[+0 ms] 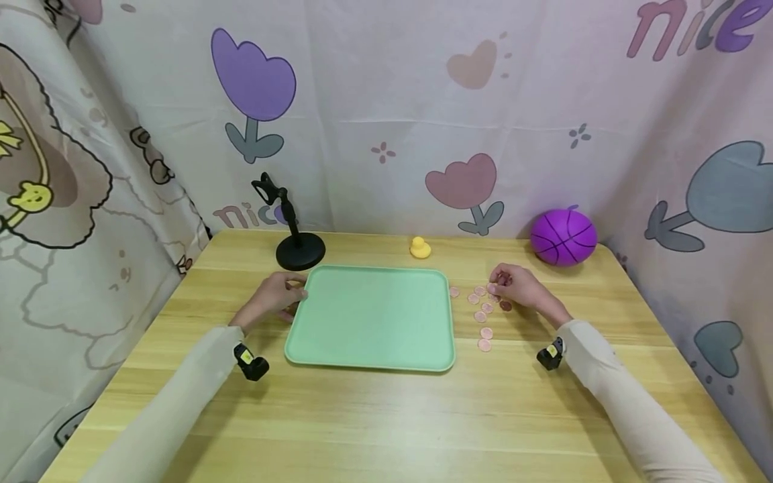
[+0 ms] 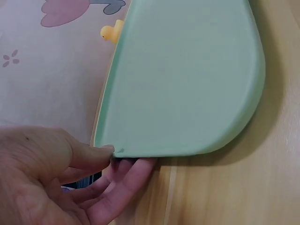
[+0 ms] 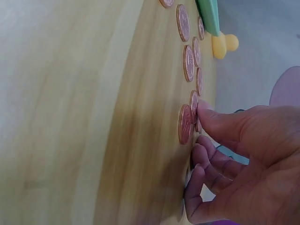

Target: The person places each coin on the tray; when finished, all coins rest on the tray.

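table (image 1: 386, 416), coins (image 1: 485, 315) partly under right hand (image 1: 519, 288)

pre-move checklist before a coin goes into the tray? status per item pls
1. Green tray flat on the table: ok.
2. Left hand holds the tray's left edge, thumb on the rim, fingers under it: ok.
3. Tray holds nothing: ok.
4. Right hand fingertips on the coins: ok.
5. One coin pinched and lifted: cannot tell.
6. Yellow duck, purple ball and black stand stand off the coin-to-tray line: ok.

both arms reach forward — left hand (image 1: 273, 297) and right hand (image 1: 518, 287) fingers curled.
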`<action>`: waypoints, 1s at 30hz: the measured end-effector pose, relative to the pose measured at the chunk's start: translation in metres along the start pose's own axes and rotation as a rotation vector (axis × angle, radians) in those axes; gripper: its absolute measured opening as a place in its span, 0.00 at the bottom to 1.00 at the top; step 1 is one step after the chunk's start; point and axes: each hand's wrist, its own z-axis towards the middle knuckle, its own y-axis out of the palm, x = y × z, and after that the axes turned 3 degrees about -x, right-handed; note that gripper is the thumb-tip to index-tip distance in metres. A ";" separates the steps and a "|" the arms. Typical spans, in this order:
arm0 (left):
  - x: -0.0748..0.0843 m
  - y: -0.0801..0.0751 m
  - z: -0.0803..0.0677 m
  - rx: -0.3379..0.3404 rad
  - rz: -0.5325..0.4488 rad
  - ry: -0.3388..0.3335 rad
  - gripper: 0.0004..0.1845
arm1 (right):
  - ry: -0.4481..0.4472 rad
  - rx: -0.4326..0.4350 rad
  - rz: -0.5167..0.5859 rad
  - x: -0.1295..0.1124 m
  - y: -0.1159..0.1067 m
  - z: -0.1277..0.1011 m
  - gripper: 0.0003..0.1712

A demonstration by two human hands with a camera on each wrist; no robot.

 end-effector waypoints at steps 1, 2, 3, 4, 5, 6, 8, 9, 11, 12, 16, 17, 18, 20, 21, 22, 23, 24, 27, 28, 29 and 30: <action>0.001 0.000 0.000 -0.003 -0.006 -0.002 0.27 | 0.007 -0.009 -0.002 -0.001 0.000 0.001 0.08; 0.001 0.000 0.001 -0.005 -0.012 -0.003 0.27 | 0.017 -0.019 -0.005 -0.001 -0.001 0.002 0.07; 0.001 0.000 0.001 -0.005 -0.013 -0.004 0.27 | 0.023 -0.027 -0.012 -0.002 -0.002 0.003 0.07; 0.002 0.001 0.001 -0.002 -0.015 -0.007 0.26 | 0.028 -0.033 -0.019 -0.003 -0.004 0.004 0.08; 0.002 0.001 0.002 0.000 -0.013 -0.007 0.26 | 0.034 -0.033 -0.029 -0.003 -0.006 0.004 0.08; 0.002 0.001 0.003 0.003 -0.010 -0.006 0.26 | 0.041 -0.029 -0.040 -0.004 -0.008 0.005 0.08; 0.003 0.003 0.005 0.012 -0.009 -0.008 0.26 | 0.052 -0.008 -0.053 -0.004 -0.012 0.006 0.08; 0.003 0.003 0.006 0.017 -0.008 -0.010 0.25 | 0.050 0.005 -0.049 -0.004 -0.014 0.007 0.08; 0.003 0.005 0.008 0.022 -0.009 -0.015 0.25 | 0.053 0.036 -0.019 -0.004 -0.017 0.008 0.08; 0.003 0.006 0.009 0.022 -0.012 -0.015 0.25 | 0.049 0.050 0.007 -0.005 -0.017 0.008 0.08; 0.004 0.006 0.010 0.018 -0.019 -0.019 0.26 | 0.039 0.083 0.123 -0.019 -0.014 0.008 0.12; 0.004 0.005 0.010 0.013 -0.023 -0.020 0.26 | 0.041 0.083 0.151 -0.024 -0.012 0.008 0.13; 0.005 0.005 0.009 0.008 -0.025 -0.017 0.26 | 0.045 0.078 0.177 -0.029 -0.010 0.009 0.14; 0.005 0.003 0.008 0.002 -0.029 -0.020 0.26 | 0.058 0.051 0.239 -0.040 -0.005 0.010 0.16; 0.006 0.002 0.008 -0.003 -0.030 -0.018 0.25 | 0.061 0.035 0.269 -0.045 -0.002 0.011 0.16; 0.006 0.001 0.007 -0.008 -0.031 -0.016 0.25 | 0.061 0.019 0.298 -0.049 0.001 0.013 0.16; 0.006 0.000 0.007 -0.012 -0.030 -0.015 0.25 | 0.055 0.008 0.314 -0.053 0.005 0.015 0.16; 0.006 0.000 0.007 -0.014 -0.029 -0.014 0.25 | 0.047 -0.005 0.335 -0.057 0.009 0.017 0.16; 0.006 0.001 0.007 -0.013 -0.030 -0.020 0.24 | 0.014 -0.026 0.353 -0.068 0.020 0.024 0.16; 0.006 0.001 0.007 -0.009 -0.028 -0.021 0.24 | 0.004 -0.036 0.361 -0.071 0.023 0.026 0.16; 0.006 0.002 0.007 -0.005 -0.025 -0.022 0.23 | -0.001 -0.043 0.370 -0.074 0.026 0.028 0.16; 0.006 0.002 0.007 0.002 -0.023 -0.022 0.23 | -0.006 -0.050 0.375 -0.077 0.029 0.029 0.16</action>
